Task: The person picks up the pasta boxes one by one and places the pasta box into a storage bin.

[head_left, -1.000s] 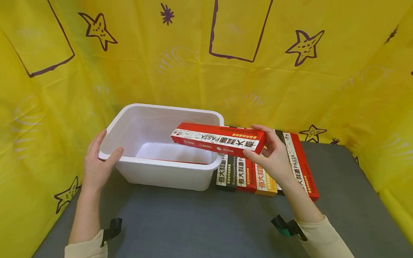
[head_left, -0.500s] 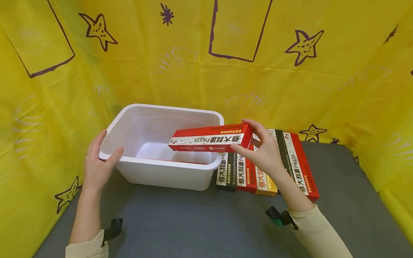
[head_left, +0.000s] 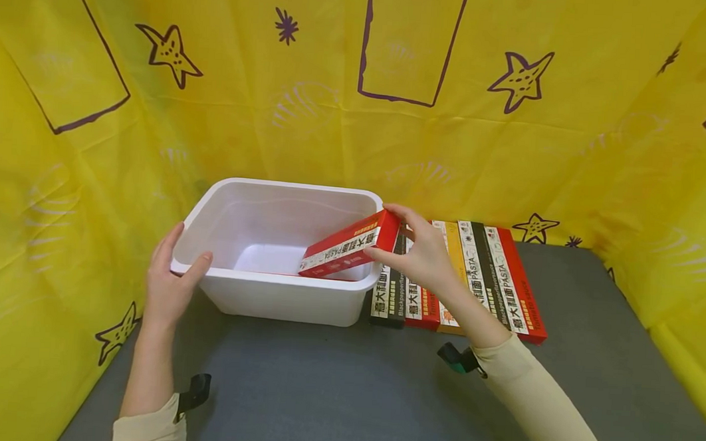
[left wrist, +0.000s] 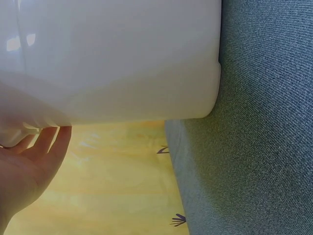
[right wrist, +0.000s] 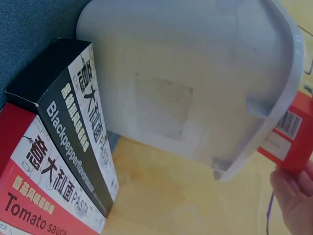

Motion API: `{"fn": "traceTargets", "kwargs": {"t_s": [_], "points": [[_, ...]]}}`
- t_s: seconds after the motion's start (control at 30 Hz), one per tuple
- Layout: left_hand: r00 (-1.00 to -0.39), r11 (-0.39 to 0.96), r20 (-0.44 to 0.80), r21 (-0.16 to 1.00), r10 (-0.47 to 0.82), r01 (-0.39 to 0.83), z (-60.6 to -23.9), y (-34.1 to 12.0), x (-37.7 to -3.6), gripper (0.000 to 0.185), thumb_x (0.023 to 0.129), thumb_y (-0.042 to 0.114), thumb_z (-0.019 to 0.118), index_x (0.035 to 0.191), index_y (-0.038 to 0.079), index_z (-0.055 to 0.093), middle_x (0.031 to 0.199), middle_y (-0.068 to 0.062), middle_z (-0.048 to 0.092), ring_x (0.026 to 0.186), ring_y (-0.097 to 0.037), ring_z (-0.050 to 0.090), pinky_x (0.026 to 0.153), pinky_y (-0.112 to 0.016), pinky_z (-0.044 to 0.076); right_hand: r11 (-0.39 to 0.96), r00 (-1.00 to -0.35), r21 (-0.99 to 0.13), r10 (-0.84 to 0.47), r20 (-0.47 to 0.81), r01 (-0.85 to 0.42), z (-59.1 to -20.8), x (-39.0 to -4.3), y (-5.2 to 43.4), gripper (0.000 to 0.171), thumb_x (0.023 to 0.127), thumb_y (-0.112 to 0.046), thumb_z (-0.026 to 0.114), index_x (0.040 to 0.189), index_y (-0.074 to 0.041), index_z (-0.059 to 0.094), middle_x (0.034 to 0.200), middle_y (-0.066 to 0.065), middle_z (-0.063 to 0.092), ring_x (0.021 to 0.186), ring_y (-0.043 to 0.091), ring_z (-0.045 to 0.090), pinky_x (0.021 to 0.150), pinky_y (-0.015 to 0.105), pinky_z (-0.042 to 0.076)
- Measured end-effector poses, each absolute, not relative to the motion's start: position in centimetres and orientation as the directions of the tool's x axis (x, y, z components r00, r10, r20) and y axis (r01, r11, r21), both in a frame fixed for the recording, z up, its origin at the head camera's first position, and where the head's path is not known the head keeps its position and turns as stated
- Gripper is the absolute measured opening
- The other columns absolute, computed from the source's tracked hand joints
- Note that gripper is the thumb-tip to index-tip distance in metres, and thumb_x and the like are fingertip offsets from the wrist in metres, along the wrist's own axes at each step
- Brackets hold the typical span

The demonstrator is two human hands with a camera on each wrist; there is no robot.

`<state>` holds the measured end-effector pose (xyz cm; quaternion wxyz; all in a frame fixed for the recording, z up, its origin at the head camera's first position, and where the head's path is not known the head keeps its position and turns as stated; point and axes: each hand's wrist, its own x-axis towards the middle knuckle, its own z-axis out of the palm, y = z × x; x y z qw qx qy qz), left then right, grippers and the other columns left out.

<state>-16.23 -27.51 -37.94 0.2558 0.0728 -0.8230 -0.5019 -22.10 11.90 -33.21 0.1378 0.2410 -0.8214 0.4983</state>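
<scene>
My right hand (head_left: 414,254) pinches the near end of a long red pasta box (head_left: 352,244). The box tilts down into the white plastic tub (head_left: 277,296), its far end low inside and its held end above the tub's right rim. In the right wrist view the red pasta box (right wrist: 293,132) pokes past the white plastic tub (right wrist: 195,98) with my fingertips (right wrist: 293,200) under it. My left hand (head_left: 170,281) grips the tub's left rim, thumb over the edge. The left wrist view shows my left hand (left wrist: 29,166) against the tub wall (left wrist: 122,58).
A row of several pasta boxes (head_left: 464,279) in black, red and yellow lies on the grey table (head_left: 344,393) right of the tub; the black pasta box (right wrist: 78,117) touches the tub's side. Yellow star-printed sheeting (head_left: 360,81) walls in the table on three sides.
My right hand has moved left and lowered, tipping the red pasta box from level above the tub to slanted down inside it. The left hand has stayed on the rim.
</scene>
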Motion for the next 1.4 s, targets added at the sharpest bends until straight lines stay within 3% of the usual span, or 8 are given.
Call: {"fn": "traceTargets", "kwargs": {"t_s": [0.17, 0.33, 0.47, 0.63, 0.8, 0.97, 1.4], "points": [[-0.869, 0.47, 0.317, 0.875, -0.379, 0.114, -38.0, -27.6, -16.2, 0.067, 0.088, 0.026, 0.067, 0.15, 0.025, 0.041, 0.152, -0.001, 0.038, 0.133, -0.029, 0.038, 0.11, -0.053, 0.029, 0.477, -0.847, -0.701, -0.273, 0.456, -0.531, -33.3, -22.4, 11.8, 0.076, 0.073, -0.034, 0.086, 0.138, -0.011, 0.054, 0.128, 0.0, 0.059, 0.117, 0.018, 0.056, 0.097, 0.037, 0.048], [-0.876, 0.466, 0.301, 0.879, -0.377, 0.101, -37.9, -27.7, -16.1, 0.067, 0.089, 0.027, 0.066, 0.151, 0.026, 0.039, 0.153, 0.0, 0.036, 0.134, -0.03, 0.037, 0.11, -0.055, 0.028, 0.539, -0.828, -0.631, -0.298, 0.475, -0.557, -33.4, -22.6, 11.9, 0.074, 0.077, -0.037, 0.082, 0.14, -0.011, 0.053, 0.132, 0.003, 0.055, 0.121, 0.022, 0.051, 0.097, 0.044, 0.046], [-0.873, 0.473, 0.312, 0.874, -0.374, 0.111, -37.9, -27.6, -16.2, 0.067, 0.089, 0.027, 0.066, 0.15, 0.024, 0.039, 0.153, -0.001, 0.037, 0.133, -0.03, 0.037, 0.11, -0.055, 0.028, 0.505, -0.835, -0.665, -0.312, 0.453, -0.55, -33.7, -22.6, 11.8, 0.069, 0.079, -0.03, 0.08, 0.139, -0.009, 0.052, 0.135, 0.005, 0.057, 0.123, 0.022, 0.054, 0.1, 0.042, 0.046], [-0.87, 0.474, 0.325, 0.872, -0.371, 0.124, -38.0, -27.5, -16.2, 0.067, 0.088, 0.026, 0.067, 0.15, 0.022, 0.041, 0.152, -0.002, 0.038, 0.132, -0.03, 0.038, 0.109, -0.055, 0.03, 0.53, -0.844, -0.658, -0.31, 0.437, -0.535, -34.1, -22.7, 11.4, 0.062, 0.08, -0.034, 0.079, 0.133, -0.013, 0.056, 0.131, 0.002, 0.061, 0.12, 0.021, 0.056, 0.099, 0.043, 0.045], [-0.865, 0.475, 0.331, 0.871, -0.377, 0.127, -38.1, -27.5, -16.2, 0.067, 0.088, 0.025, 0.068, 0.149, 0.022, 0.042, 0.151, -0.003, 0.039, 0.132, -0.03, 0.039, 0.109, -0.054, 0.03, 0.567, -0.788, -0.554, -0.361, 0.498, -0.61, -34.3, -23.2, 10.8, 0.048, 0.082, -0.034, 0.078, 0.125, -0.015, 0.065, 0.13, 0.001, 0.061, 0.123, 0.023, 0.048, 0.102, 0.048, 0.038], [-0.862, 0.481, 0.336, 0.868, -0.381, 0.126, -38.1, -27.5, -16.3, 0.067, 0.088, 0.025, 0.067, 0.149, 0.023, 0.042, 0.15, -0.003, 0.04, 0.129, -0.03, 0.04, 0.107, -0.055, 0.032, 0.547, -0.736, -0.503, -0.401, 0.545, -0.67, -34.6, -23.3, 10.8, 0.031, 0.085, -0.023, 0.074, 0.113, -0.01, 0.072, 0.124, 0.005, 0.064, 0.119, 0.025, 0.05, 0.101, 0.046, 0.039], [-0.861, 0.465, 0.318, 0.879, -0.397, 0.111, -38.0, -27.4, -16.2, 0.066, 0.088, 0.025, 0.066, 0.15, 0.024, 0.041, 0.15, -0.003, 0.04, 0.128, -0.03, 0.04, 0.108, -0.053, 0.032, 0.527, -0.743, -0.541, -0.323, 0.586, -0.655, -35.4, -22.5, 12.5, 0.032, 0.087, -0.02, 0.072, 0.117, -0.009, 0.069, 0.123, 0.004, 0.065, 0.118, 0.022, 0.055, 0.1, 0.046, 0.042]]}}
